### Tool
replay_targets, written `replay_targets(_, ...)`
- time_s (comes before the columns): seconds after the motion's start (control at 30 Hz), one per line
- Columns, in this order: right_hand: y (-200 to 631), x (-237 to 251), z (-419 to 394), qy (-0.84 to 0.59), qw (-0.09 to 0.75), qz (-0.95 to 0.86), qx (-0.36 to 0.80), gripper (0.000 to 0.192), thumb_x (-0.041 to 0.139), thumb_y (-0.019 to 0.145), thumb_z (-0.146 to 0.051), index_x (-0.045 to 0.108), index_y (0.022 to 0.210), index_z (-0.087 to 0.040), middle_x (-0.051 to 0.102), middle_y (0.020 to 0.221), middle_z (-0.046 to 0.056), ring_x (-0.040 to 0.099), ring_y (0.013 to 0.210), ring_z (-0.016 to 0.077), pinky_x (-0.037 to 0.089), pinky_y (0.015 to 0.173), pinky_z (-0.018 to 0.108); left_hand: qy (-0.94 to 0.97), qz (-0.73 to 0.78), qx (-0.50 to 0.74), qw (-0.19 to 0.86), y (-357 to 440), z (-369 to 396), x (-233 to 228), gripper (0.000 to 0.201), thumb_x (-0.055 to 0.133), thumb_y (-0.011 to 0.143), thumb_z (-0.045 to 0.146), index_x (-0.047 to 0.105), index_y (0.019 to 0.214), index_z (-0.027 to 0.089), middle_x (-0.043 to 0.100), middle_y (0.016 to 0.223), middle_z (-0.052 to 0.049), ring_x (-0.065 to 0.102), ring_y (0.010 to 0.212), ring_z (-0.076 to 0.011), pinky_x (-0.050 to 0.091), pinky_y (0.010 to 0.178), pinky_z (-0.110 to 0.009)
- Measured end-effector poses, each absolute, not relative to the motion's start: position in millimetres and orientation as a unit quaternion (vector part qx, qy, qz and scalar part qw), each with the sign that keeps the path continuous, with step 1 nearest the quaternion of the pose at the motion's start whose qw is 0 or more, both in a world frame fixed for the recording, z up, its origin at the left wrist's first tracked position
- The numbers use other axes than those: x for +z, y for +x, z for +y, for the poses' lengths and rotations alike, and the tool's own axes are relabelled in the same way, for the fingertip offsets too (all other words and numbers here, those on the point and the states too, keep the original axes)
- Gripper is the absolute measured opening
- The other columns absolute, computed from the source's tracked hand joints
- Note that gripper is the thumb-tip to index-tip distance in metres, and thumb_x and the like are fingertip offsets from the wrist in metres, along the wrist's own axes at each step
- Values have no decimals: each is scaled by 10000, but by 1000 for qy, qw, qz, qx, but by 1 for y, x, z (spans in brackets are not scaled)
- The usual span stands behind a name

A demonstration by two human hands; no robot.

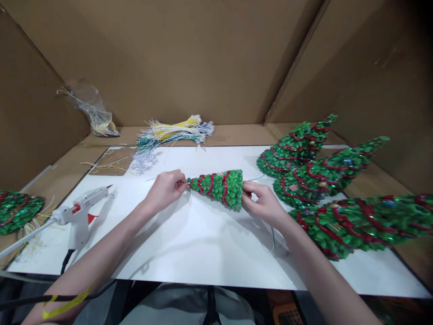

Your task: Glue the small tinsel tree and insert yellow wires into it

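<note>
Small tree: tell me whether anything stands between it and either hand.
Nothing visible does: the left hand is at the tip of the small tree, the right hand at its base. The glue gun is off to the left, the other trees to the right.

The only view, from the wearer's head, sits close above the near side of the white surface (189, 253), facing forward and down across it to the cardboard wall (169, 58) beyond.

brown cardboard walls (176, 58) enclose the white tabletop (203, 246).
</note>
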State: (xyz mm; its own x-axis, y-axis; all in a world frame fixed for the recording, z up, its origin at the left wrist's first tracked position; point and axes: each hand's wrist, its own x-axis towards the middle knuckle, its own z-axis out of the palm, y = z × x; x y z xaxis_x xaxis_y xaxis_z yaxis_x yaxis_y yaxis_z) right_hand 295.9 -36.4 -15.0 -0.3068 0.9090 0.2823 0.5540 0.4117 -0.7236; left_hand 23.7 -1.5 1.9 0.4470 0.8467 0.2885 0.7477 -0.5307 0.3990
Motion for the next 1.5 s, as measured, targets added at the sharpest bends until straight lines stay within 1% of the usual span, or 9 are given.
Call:
replay_targets(0.1,295,-14,-38,-478,350,-756,278,182,413,749,-171,385,571,-191,370,570,-17,380,564,119,311,539,244,841,472,235,123,23,0,1,120,535,759,115,620,687,159,608,643,8,544,557,-98,411,557,-213)
replay_targets(0.2,295,-13,-38,-478,357,-750,286,175,412,733,-159,378,564,-190,368,565,-18,371,559,114,310,535,241,836,476,240,131,24,1,1,115,529,740,109,603,666,157,602,634,18,531,549,-91,421,585,-215)
replay_targets(0.4,295,-14,-38,-478,358,-741,307,153,430,712,-151,403,564,-181,368,568,-19,362,570,111,315,543,238,815,510,237,141,29,-1,1,67,536,672,119,591,650,151,583,623,16,514,556,-88,364,526,-184)
replay_targets(0.57,296,-14,-39,-465,352,-742,331,155,441,722,-160,432,568,-175,389,577,-11,373,585,115,330,558,241,802,541,223,119,34,-2,3,42,547,638,139,563,601,151,571,588,17,493,542,-91,341,521,-187)
replay_targets(0.9,296,-15,-40,-462,340,-742,346,165,473,735,-173,470,571,-167,404,588,-9,392,591,116,337,564,241,781,581,190,126,37,-2,7,50,556,623,191,574,585,164,599,564,11,529,544,-119,343,526,-212)
replay_targets(1.03,296,-13,-40,-461,331,-747,345,149,477,737,-179,510,593,-160,441,603,2,410,604,123,349,578,246,776,590,184,123,37,0,6,59,558,625,204,578,583,168,602,560,8,533,543,-123,342,526,-220)
replay_targets(1.2,295,-12,-40,-463,326,-753,335,152,478,739,-177,510,592,-163,450,607,3,433,607,124,353,583,246,798,570,155,122,32,2,12,82,545,658,214,618,641,181,618,599,10,552,580,-125,346,552,-223)
replay_targets(1.33,292,-11,-40,-471,325,-749,335,147,463,748,-168,502,607,-165,450,602,-1,428,601,121,335,561,240,817,557,118,87,30,3,18,101,525,688,219,623,692,195,622,643,17,559,609,-128,324,543,-226)
replay_targets(1.5,290,-11,-41,-480,332,-733,350,151,449,753,-158,478,605,-169,465,604,-3,417,591,114,316,541,236,846,523,93,42,29,5,20,109,505,731,249,599,749,198,625,784,5,577,698,-149,334,556,-240)
